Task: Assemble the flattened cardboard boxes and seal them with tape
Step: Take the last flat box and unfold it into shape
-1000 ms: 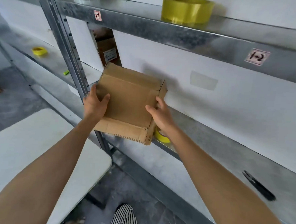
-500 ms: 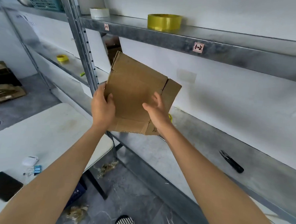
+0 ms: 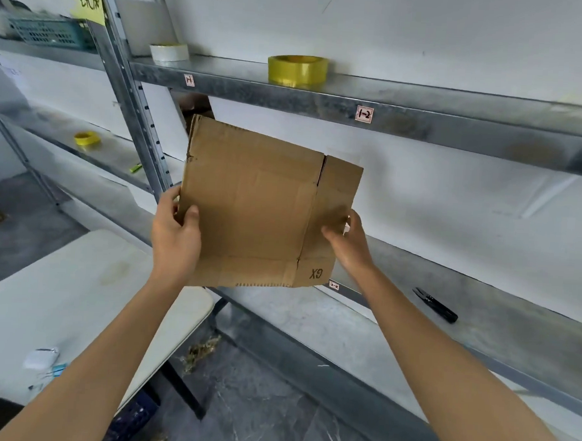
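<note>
Head cam: you held the flattened box (image 3: 257, 201) in the air in front of the shelves (image 3: 456, 128), between your hands. Your left hand (image 3: 176, 234) pinched its left edge, thumb on the front; your right hand (image 3: 349, 245) gripped the right panel's edge. Its longer side ran left to right, face toward you, flaps top and bottom. Both hands sat equally close, so squeezing the edges inward looked like the opener.
</note>
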